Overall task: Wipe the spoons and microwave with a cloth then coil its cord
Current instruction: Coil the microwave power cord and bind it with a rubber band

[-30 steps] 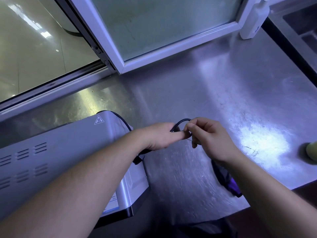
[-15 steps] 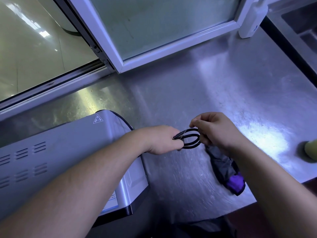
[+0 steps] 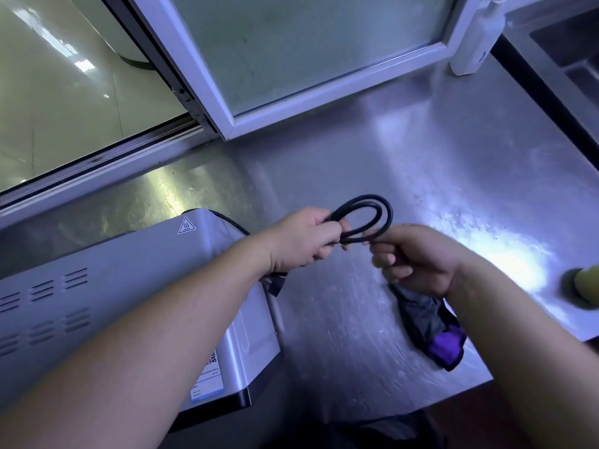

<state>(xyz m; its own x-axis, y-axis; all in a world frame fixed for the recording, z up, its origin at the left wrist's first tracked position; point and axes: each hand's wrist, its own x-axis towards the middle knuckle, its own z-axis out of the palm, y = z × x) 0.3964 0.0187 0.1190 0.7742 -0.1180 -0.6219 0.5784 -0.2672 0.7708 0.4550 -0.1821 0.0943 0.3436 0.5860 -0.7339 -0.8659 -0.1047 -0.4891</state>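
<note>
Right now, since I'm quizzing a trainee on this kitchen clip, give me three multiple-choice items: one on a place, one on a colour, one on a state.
1. The cloth lies:
A. on the counter, by the right hand
B. on a shelf
C. in a bucket

2. The cord is:
A. white
B. red
C. black

3. The cord is:
A. lying flat on the counter
B. looped, held between two hands
C. tied in a knot

Key:
1 A, it lies on the steel just under the right wrist.
2 C, its loops show black against the steel.
3 B, the left hand grips the loops and the right hand pinches a strand.
</note>
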